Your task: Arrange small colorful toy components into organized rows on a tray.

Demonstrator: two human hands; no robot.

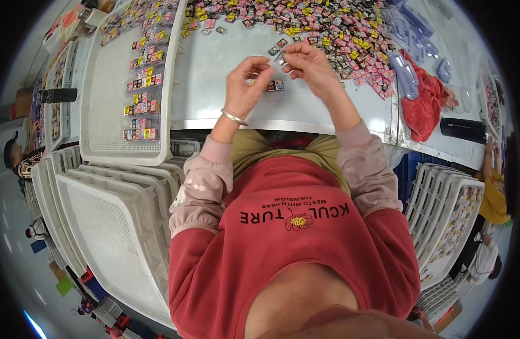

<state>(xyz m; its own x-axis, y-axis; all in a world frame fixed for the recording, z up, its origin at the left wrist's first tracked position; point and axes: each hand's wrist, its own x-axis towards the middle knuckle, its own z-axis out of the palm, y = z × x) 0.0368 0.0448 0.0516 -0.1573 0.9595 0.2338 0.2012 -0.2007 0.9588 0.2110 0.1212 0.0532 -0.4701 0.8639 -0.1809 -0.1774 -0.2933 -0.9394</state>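
My right hand [310, 69] pinches a small dark-and-silver piece [281, 59] between thumb and fingertips above the metal table. Close by on its left, my left hand [246, 85], with a bangle at the wrist, has its fingers curled toward the thumb; whatever may lie between them is too small to make out. Beneath both hands a short row of small printed pieces [274, 86] lies on the table, partly covered by the left hand. Two dark pieces [278, 46] rest just beyond my fingertips.
A large heap of small pink, black and yellow pieces [333, 34] spreads across the far table [215, 107]. At the left, a white tray [104, 124] bears filled clear packs [141, 130]. Red cloth [421, 101] and clear plastic holders [404, 76] lie right. Stacked trays [110, 226] flank me.
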